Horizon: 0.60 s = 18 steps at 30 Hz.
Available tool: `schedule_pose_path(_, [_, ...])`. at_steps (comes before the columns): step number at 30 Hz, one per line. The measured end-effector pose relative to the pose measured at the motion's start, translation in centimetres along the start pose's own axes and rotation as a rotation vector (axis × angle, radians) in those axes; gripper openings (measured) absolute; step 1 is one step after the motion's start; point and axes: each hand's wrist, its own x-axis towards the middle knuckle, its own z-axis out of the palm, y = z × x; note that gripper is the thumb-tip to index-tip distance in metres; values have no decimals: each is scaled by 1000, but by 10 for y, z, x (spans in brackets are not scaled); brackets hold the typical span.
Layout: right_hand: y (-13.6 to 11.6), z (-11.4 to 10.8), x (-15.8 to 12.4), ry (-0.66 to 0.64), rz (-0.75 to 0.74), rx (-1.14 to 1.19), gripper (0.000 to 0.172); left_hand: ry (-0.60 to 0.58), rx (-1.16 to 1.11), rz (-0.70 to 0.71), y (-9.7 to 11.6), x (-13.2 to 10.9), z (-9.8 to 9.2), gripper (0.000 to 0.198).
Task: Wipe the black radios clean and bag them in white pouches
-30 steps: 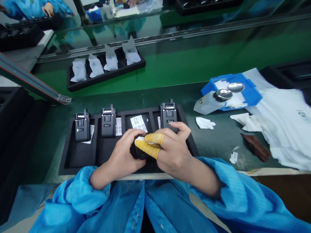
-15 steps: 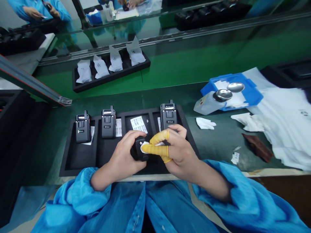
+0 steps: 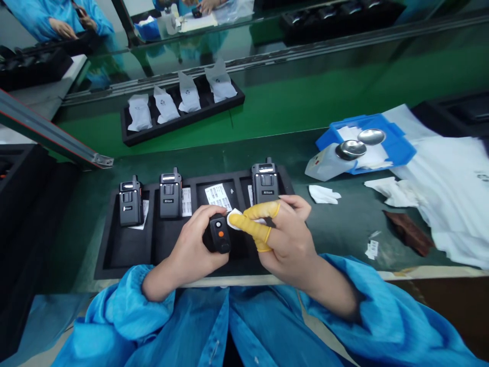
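Handheld radio (image 3: pixel 220 236) is gripped in the left hand (image 3: pixel 197 242); white wipe (image 3: pixel 232 214) is pinched alongside in the right hand (image 3: pixel 288 237).

Green workbench (image 3: pixel 338 224), black compartment tray (image 3: pixel 124 251), translucent bottle (image 3: pixel 324 164) beside blue bin (image 3: pixel 402 149), white scraps (image 3: pixel 324 194), brown scrap (image 3: pixel 408 233)

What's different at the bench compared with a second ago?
The right hand has drawn the white pad rightward off the end of the black device, exposing its orange spot. The far tray of white bags has shifted right. Nothing was let go: the left hand keeps its hold on the device, and the three radios stay in the near tray.
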Motion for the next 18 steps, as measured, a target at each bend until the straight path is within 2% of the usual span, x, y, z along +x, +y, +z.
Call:
schedule_pose_path(6, [-17,11,7,141,-109,-112,35,-13,9,10,0,0,1,56])
schedule_pose_path(10, [-22,13,8,162,-138,-219,33,8,22,20,0,0,2,53])
schedule_pose_path(18, [-26,10,6,175,-49,-257,34,30,39,24,-1,0,5,55])
